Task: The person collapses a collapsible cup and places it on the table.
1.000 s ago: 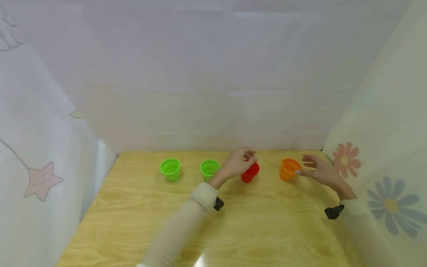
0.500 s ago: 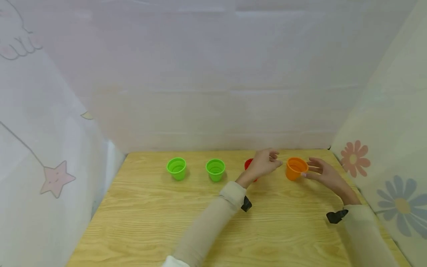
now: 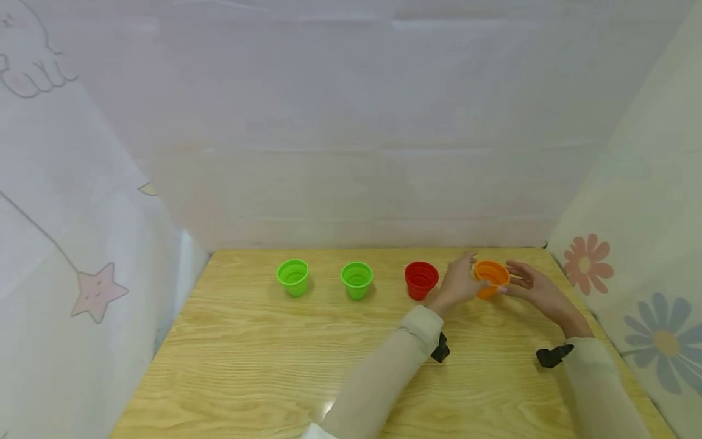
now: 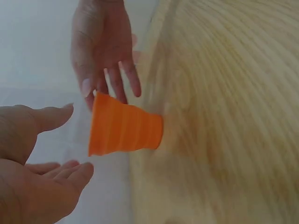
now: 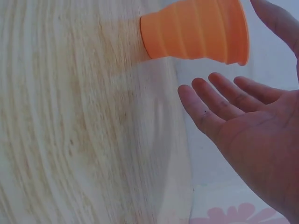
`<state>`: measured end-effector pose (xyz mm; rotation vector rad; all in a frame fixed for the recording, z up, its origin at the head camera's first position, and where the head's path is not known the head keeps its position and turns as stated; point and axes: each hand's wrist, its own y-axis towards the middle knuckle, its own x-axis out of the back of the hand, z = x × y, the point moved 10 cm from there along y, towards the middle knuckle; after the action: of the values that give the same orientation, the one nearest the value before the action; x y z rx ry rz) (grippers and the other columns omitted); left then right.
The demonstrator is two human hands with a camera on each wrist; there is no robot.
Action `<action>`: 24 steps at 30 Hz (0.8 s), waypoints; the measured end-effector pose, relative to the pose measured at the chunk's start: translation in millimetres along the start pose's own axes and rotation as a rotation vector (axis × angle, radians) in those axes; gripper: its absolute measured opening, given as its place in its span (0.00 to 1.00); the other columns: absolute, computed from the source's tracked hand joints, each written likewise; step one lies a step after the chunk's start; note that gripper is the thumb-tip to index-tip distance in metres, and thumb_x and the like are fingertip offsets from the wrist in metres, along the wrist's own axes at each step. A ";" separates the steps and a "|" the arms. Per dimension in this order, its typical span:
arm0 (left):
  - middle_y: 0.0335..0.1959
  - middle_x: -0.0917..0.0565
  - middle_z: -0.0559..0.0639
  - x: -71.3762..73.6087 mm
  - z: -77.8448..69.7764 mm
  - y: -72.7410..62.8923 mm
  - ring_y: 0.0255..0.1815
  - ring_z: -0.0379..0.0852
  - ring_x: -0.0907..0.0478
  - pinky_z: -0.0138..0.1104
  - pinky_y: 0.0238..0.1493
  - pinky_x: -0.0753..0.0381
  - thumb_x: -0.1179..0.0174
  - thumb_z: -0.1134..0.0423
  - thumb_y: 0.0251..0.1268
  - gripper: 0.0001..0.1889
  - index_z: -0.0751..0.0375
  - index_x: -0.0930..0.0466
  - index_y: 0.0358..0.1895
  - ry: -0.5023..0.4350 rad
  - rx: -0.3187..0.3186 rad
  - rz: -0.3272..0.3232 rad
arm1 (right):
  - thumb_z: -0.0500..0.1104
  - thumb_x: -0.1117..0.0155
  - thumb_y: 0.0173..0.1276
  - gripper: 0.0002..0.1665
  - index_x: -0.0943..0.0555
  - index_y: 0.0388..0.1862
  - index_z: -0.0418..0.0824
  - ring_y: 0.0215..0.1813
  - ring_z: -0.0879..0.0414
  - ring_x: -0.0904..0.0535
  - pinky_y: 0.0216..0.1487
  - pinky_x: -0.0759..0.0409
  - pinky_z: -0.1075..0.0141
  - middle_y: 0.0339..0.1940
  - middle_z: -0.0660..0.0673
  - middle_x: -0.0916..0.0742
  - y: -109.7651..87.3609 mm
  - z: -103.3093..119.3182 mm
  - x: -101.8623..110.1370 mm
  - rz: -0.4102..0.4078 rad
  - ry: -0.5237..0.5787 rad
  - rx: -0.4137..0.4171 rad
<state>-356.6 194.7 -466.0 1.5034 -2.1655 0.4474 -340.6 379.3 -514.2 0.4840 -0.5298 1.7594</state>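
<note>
An orange ribbed cup [image 3: 490, 275] stands upright on the wooden table, between the two hands. In the head view the left hand [image 3: 459, 281] is at its left side, thumb and fingers spread apart. The left wrist view shows a gap between that hand [image 4: 42, 163] and the rim of the orange cup [image 4: 124, 126]. On the cup's other side is the right hand [image 3: 534, 291], its fingers relaxed and separated. From the right wrist view, the fingers of the right hand [image 5: 252, 126] lie close to the orange cup [image 5: 196, 32] without wrapping round it.
A red cup [image 3: 421, 280] stands just left of the left hand. Farther left are two green cups, one nearer [image 3: 357, 280] and one at the row's end [image 3: 293, 277]. Pale printed sheets [image 3: 351, 152] enclose the wooden table [image 3: 263, 360] at the back and sides.
The left hand has moved right, past the red cup, to the orange cup's left side. The right hand has stayed beside the orange cup. The head view has shifted slightly.
</note>
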 end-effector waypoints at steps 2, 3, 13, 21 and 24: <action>0.73 0.21 0.49 -3.1 1.8 0.4 0.71 0.46 0.21 0.31 0.66 0.16 0.25 0.59 0.65 0.40 0.54 0.34 0.79 0.005 0.013 -0.029 | 0.55 0.37 0.80 0.51 0.52 0.88 0.40 0.80 0.27 0.37 0.71 0.24 0.31 0.86 0.28 0.41 0.1 -2.3 1.8 0.005 0.010 0.001; 0.73 0.21 0.49 -4.9 4.7 0.0 0.71 0.46 0.22 0.32 0.67 0.16 0.24 0.60 0.65 0.41 0.54 0.34 0.79 -0.010 0.029 -0.036 | 0.54 0.37 0.80 0.51 0.51 0.88 0.40 0.81 0.27 0.37 0.71 0.24 0.32 0.86 0.29 0.41 0.4 -3.2 2.3 0.007 0.012 0.003; 0.75 0.23 0.50 -23.8 30.3 4.4 0.72 0.49 0.23 0.38 0.66 0.14 0.25 0.59 0.66 0.37 0.53 0.30 0.77 -0.138 0.038 -0.031 | 0.52 0.35 0.79 0.45 0.42 0.85 0.39 0.76 0.34 0.26 0.60 0.12 0.66 0.84 0.30 0.35 6.1 -7.6 -1.2 0.018 0.029 0.045; 0.73 0.21 0.51 -27.6 38.3 7.1 0.71 0.53 0.21 0.37 0.64 0.13 0.24 0.62 0.65 0.35 0.56 0.27 0.74 -0.185 0.046 -0.036 | 0.50 0.33 0.78 0.43 0.39 0.84 0.37 0.68 0.58 0.19 0.60 0.13 0.69 0.80 0.29 0.30 10.4 -13.9 -9.4 0.035 0.076 0.031; 0.72 0.20 0.52 -30.0 38.7 10.0 0.72 0.54 0.22 0.37 0.64 0.13 0.25 0.64 0.65 0.34 0.56 0.26 0.74 -0.194 0.028 -0.035 | 0.50 0.34 0.79 0.43 0.40 0.84 0.37 0.74 0.40 0.23 0.62 0.12 0.65 0.81 0.29 0.30 10.4 -14.7 -10.5 0.034 0.087 0.027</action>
<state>-364.3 202.1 -514.8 1.6579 -2.2831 0.3328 -348.9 377.4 -533.2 0.4172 -0.4553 1.8132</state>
